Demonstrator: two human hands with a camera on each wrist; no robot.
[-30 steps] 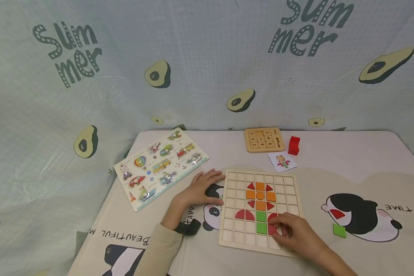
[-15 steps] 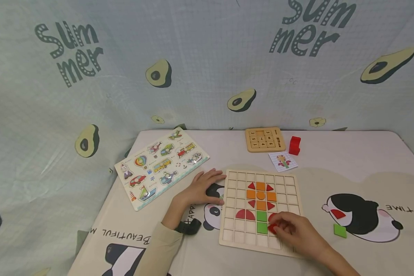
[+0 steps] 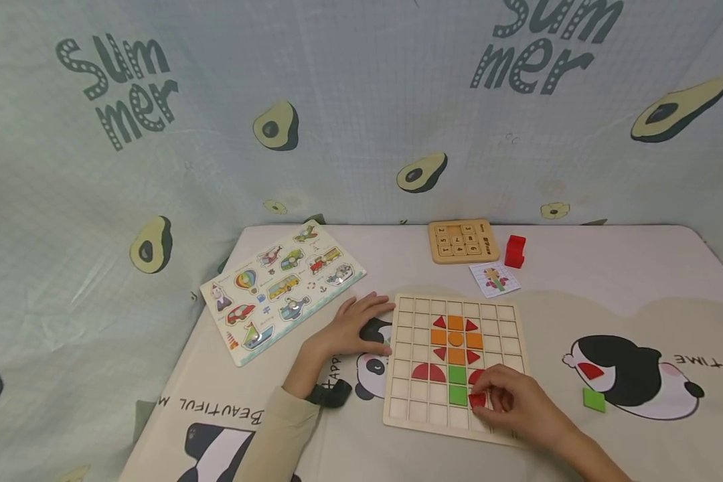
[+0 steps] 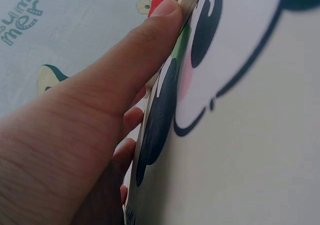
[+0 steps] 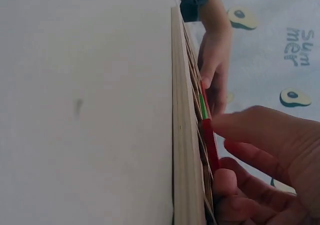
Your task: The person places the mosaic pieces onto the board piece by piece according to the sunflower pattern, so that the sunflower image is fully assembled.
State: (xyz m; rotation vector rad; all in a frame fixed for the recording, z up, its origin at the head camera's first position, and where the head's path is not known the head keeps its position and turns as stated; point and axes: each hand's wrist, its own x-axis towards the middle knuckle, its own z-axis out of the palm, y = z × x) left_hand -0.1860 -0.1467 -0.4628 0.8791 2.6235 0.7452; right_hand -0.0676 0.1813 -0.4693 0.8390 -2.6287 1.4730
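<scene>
A wooden grid board (image 3: 405, 375) lies on the table, holding a flower made of orange squares, red triangles, red half-rounds and two green squares (image 3: 456, 385). My right hand (image 3: 488, 395) pinches a small red piece (image 3: 477, 400) in the cell right of the lower green square. In the right wrist view the red piece (image 5: 210, 140) stands at the board's edge (image 5: 182, 135) with my fingers (image 5: 260, 132) on it. My left hand (image 3: 367, 321) lies flat beside the board's left edge, fingers straight. The thumb (image 4: 125, 70) presses against that edge.
A vehicle peg puzzle (image 3: 283, 288) lies at the left. A number slide puzzle (image 3: 462, 242), a red block (image 3: 514, 252) and a picture card (image 3: 495, 278) lie at the back. At the right, a green square (image 3: 594, 399) and a red piece (image 3: 590, 370) lie loose on the panda print.
My right hand's fingers have drawn together on the red piece and shifted it slightly in its cell. The left hand has stayed put.
</scene>
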